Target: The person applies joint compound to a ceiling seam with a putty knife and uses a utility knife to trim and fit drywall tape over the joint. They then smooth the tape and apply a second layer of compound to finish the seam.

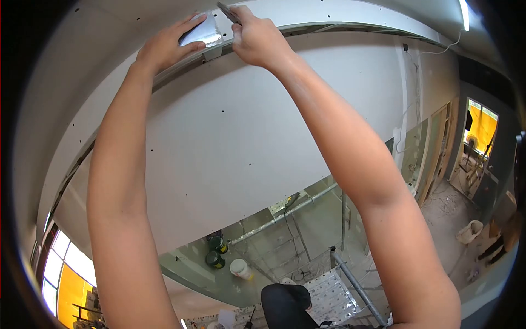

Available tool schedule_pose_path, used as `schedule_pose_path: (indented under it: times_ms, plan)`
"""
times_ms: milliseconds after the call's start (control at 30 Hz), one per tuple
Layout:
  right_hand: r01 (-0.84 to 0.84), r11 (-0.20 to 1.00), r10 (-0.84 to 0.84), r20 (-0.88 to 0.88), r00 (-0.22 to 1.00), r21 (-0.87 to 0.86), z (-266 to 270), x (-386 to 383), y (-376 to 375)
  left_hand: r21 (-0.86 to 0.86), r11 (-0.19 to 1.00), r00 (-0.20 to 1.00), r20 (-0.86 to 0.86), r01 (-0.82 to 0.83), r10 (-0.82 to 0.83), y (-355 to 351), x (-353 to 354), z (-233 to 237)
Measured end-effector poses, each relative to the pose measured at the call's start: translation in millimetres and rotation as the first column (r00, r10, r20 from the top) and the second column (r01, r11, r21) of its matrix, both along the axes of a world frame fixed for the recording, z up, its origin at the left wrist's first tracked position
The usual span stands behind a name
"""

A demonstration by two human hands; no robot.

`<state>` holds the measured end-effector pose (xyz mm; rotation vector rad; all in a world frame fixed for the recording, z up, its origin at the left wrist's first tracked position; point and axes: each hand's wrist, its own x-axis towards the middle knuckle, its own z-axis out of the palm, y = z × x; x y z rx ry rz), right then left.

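Both arms reach up to a white ceiling edge (307, 13) at the top of the view. My left hand (172, 44) has its fingers spread around a shiny silver-grey sheet or plate (204, 33), which lies against the ceiling edge. Just right of it, my right hand (255, 35) is closed around a thin grey tool (227, 12), whose tip points up and left. The tool and the silver piece are a little apart. A small pale tab (212, 53) hangs below the silver piece.
A large white wall panel (230, 131) fills the middle. Below are a metal scaffold platform (334, 293), a metal pipe (359, 285), a white bucket (240, 268) and dark green containers (215, 259). A tube light (464, 13) glows upper right. Part of a person (501, 241) shows at right.
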<state>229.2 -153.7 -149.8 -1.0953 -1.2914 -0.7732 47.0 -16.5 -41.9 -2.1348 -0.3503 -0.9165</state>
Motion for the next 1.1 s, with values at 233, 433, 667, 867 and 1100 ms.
schedule_pose_path:
  times_ms: [233, 433, 667, 867, 1100]
  plan:
    - [0.046, 0.982, -0.05, -0.019, 0.999, -0.182, 1.3, -14.3, 6.2, -0.03, 0.997, 0.997, -0.015, 0.076, -0.077, 6.2, -0.3, -0.4]
    - [0.048, 0.999, -0.044, 0.125, 0.991, -0.024, -3.9, -20.1, -7.9, -0.157, 0.974, 0.984, 0.043, -0.163, 0.172, -60.8, 3.4, -21.2]
    - [0.148, 0.885, -0.167, -0.004, 0.986, -0.441, -35.6, -26.3, -29.9, 0.213, 0.963, 0.977, 0.169, -0.163, 0.128, -45.1, 9.1, -36.5]
    - [0.083, 0.789, -0.191, -0.115, 0.975, -0.608, -219.4, 9.8, -100.8, 0.102, 0.982, 0.987, -0.011, -0.156, 0.158, 4.8, 1.9, 2.5]
    - [-0.155, 0.408, -0.461, -0.349, 0.816, -0.9, -566.6, 35.7, -283.3, 0.52, 0.85, 0.99, -0.057, -0.081, 0.129, 4.2, -21.2, -32.7]
